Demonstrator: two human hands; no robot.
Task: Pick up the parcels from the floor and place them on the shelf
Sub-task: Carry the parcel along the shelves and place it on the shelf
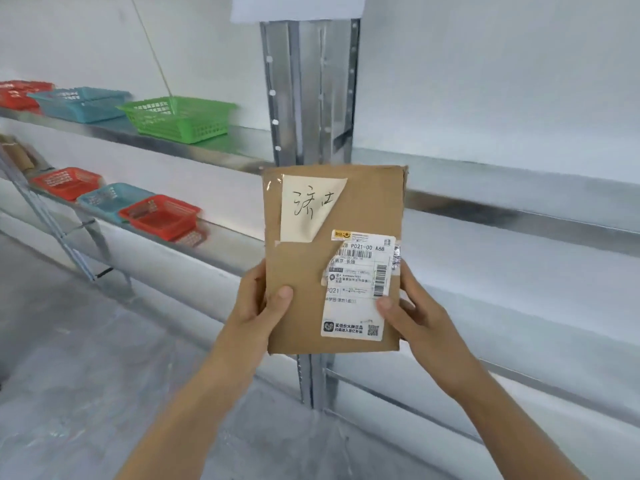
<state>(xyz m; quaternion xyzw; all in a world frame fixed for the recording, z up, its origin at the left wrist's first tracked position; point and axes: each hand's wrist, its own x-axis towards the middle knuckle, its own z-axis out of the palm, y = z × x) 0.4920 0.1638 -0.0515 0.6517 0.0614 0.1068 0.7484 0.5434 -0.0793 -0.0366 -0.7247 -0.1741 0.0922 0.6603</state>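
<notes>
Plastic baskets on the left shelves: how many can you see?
6: upper shelf holds red, blue, green; lower shelf holds red, blue, red. More may lie beyond the left edge.

Bright even light, soft shadows, motion blur, bowed wide-angle edges

Metal shelf (194, 152) carries 6 plastic baskets (180, 117).

The parcel (334, 258) covers the middle of the post (308, 91) and the fingers of both hands behind it, only thumbs show. Small print on its label (358, 289) is unreadable. The red baskets (20, 93) at far left are cut off and blurry. The paper (298, 6) up top is cropped.
</notes>
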